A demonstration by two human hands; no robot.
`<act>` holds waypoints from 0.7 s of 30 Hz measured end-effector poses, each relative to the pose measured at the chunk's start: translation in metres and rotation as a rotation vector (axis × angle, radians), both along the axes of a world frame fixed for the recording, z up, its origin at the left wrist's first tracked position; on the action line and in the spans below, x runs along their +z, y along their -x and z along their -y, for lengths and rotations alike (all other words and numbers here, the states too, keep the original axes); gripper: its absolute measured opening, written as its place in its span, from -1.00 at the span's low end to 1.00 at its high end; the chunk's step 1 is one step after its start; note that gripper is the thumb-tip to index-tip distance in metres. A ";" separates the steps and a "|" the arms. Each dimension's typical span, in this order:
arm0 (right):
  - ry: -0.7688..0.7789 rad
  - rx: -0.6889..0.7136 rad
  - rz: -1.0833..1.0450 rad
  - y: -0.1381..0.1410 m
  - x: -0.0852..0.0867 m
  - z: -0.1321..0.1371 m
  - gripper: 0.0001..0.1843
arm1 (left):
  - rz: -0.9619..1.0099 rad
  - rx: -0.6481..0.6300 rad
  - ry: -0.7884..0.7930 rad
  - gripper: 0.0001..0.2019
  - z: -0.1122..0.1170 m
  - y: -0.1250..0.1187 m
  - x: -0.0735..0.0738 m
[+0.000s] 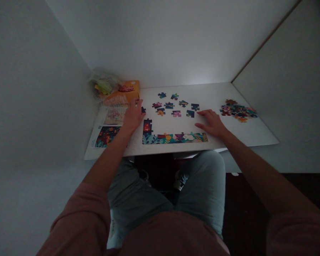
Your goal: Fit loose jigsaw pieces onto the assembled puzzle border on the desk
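My left hand lies on the white table, fingertips closed on a dark puzzle piece at its right side. My right hand rests flat, fingers stretched out, near a loose piece. Between the hands runs a joined puzzle strip along the front edge, with a short column rising at its left end. Several loose pieces lie spread above it.
A heap of loose pieces sits at the right. An orange puzzle box and a crinkled plastic bag stand at the back left. A printed picture sheet lies under my left forearm. Walls close in on three sides.
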State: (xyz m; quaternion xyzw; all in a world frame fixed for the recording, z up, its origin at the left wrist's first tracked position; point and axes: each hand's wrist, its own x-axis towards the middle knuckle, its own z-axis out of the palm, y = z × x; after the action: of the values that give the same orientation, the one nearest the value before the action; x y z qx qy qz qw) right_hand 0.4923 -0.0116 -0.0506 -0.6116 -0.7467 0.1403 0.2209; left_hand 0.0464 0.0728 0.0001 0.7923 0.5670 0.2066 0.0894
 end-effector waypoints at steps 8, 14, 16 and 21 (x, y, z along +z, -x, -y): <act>-0.042 0.014 -0.029 -0.002 -0.007 -0.003 -0.28 | -0.142 -0.084 0.045 -0.59 0.029 -0.003 -0.012; -0.072 0.051 0.008 -0.008 -0.017 -0.008 -0.04 | -0.158 -0.124 0.071 -0.36 0.041 -0.008 -0.013; -0.057 0.068 0.044 -0.010 -0.019 -0.011 0.02 | -0.148 -0.117 0.067 -0.30 0.054 -0.009 -0.007; -0.073 0.034 0.037 -0.013 -0.027 -0.015 -0.08 | -0.197 -0.284 0.172 -0.23 0.099 -0.001 -0.006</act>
State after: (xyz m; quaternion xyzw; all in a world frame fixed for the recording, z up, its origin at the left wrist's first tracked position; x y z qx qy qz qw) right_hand 0.5055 0.0037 -0.0778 -0.5930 -0.7653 0.1054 0.2270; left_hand 0.0469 -0.0259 -0.0061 0.8702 0.4711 0.0640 0.1290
